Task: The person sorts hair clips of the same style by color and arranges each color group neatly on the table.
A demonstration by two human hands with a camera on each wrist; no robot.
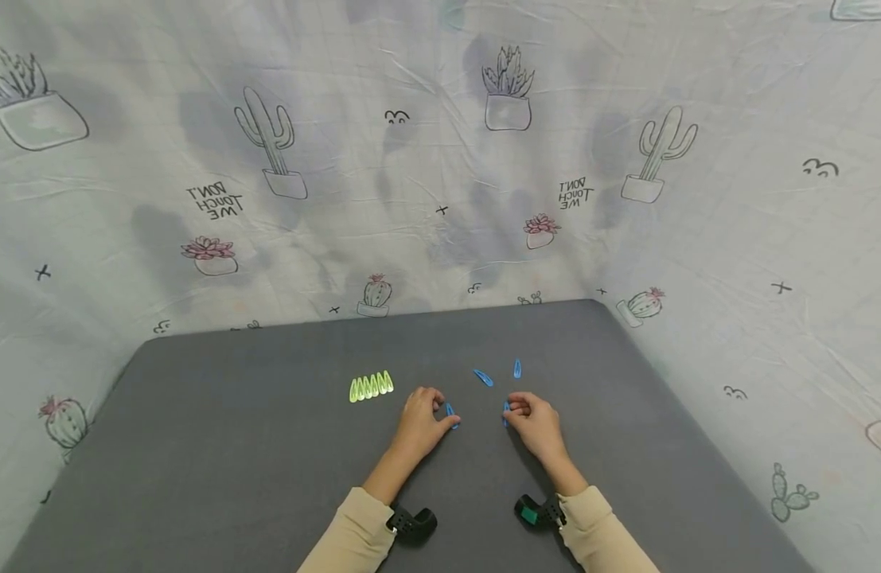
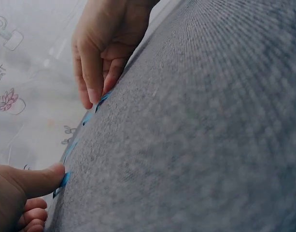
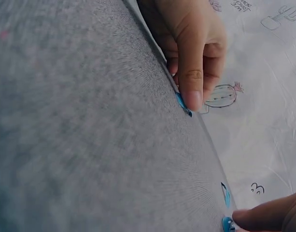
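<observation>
Near the middle of the dark grey table, my left hand (image 1: 420,420) has its thumb and fingers around a blue snap hair clip (image 1: 450,411). The thumb lies against that clip in the right wrist view. To its right, my right hand (image 1: 536,428) pinches another blue hair clip (image 1: 506,409), partly covered by the fingers. Both held clips are at the table surface. Beyond the hands lie two more blue hair clips, one slanted (image 1: 483,378) and one upright in the view (image 1: 517,368).
Several yellow-green hair clips (image 1: 372,387) lie side by side in a row, left of and beyond my left hand. The grey table (image 1: 218,446) meets a pale cloth backdrop (image 1: 426,159) printed with cacti at its back and sides. Each wrist wears a black camera strap.
</observation>
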